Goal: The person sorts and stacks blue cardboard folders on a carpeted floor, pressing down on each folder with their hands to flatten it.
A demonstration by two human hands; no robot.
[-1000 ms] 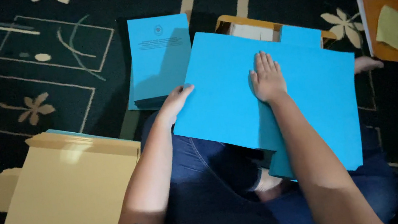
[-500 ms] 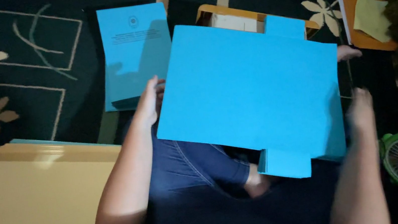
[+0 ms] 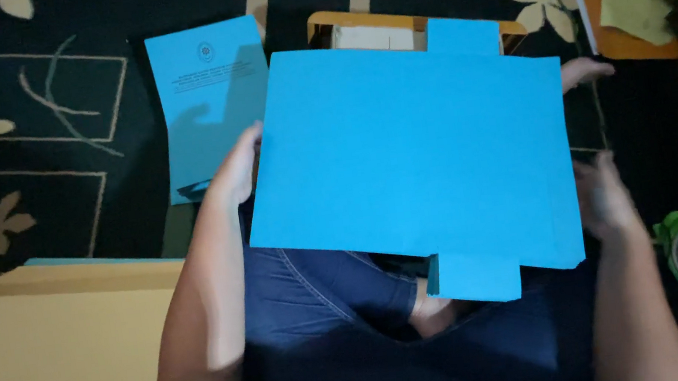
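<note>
Slippage worries us: our left hand [image 3: 237, 167] pinches the left edge of the blue folder [image 3: 413, 164] above our lap, while our right hand [image 3: 607, 199], blurred, fingers apart, sits just beside its right edge; the folder could sag onto the carpet [image 3: 27, 108].

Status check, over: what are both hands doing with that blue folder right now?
Left hand grips blue folder by its left edge. Right hand blurred at the right edge, grip unclear. Folder raised over lap, nothing blocking it.
</note>
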